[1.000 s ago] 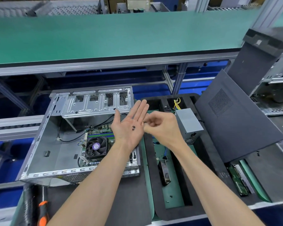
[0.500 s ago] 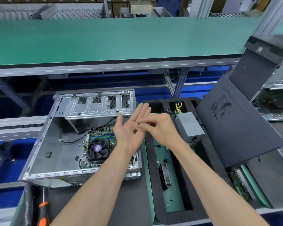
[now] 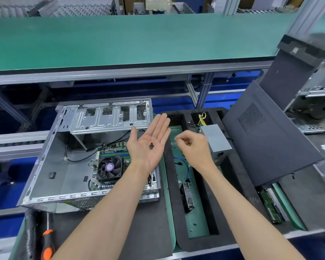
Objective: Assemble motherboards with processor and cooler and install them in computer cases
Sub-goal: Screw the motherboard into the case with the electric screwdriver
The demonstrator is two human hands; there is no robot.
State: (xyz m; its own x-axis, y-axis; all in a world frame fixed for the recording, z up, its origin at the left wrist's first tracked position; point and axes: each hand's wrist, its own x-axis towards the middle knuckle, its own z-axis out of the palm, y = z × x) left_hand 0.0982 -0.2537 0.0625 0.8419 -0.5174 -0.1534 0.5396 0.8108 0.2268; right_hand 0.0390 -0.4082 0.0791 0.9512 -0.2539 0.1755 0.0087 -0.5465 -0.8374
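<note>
An open grey computer case (image 3: pixel 51 162) lies on its side at centre left. Inside it sits a motherboard (image 3: pixel 113 148) with a black cooler fan (image 3: pixel 109 167). My left hand (image 3: pixel 143 152) hovers palm up over the case's right end, fingers straight, with a few small black screws (image 3: pixel 151 146) lying in the palm. Just to its right, above the tray, is my right hand (image 3: pixel 194 147). Its fingers are curled, thumb near the index tip, and no screw shows between them.
A black foam tray (image 3: pixel 204 239) right of the case holds a grey power supply (image 3: pixel 216 141), a blue cable (image 3: pixel 186 166) and loose screws. A dark side panel (image 3: pixel 266 143) leans at right. An orange-handled screwdriver (image 3: pixel 47 244) lies at bottom left. A second case (image 3: pixel 317 87) stands far right.
My right hand reached in and touched the screws on my left palm, then drew back to the right with its fingers curled. The left hand stayed flat, palm up.
</note>
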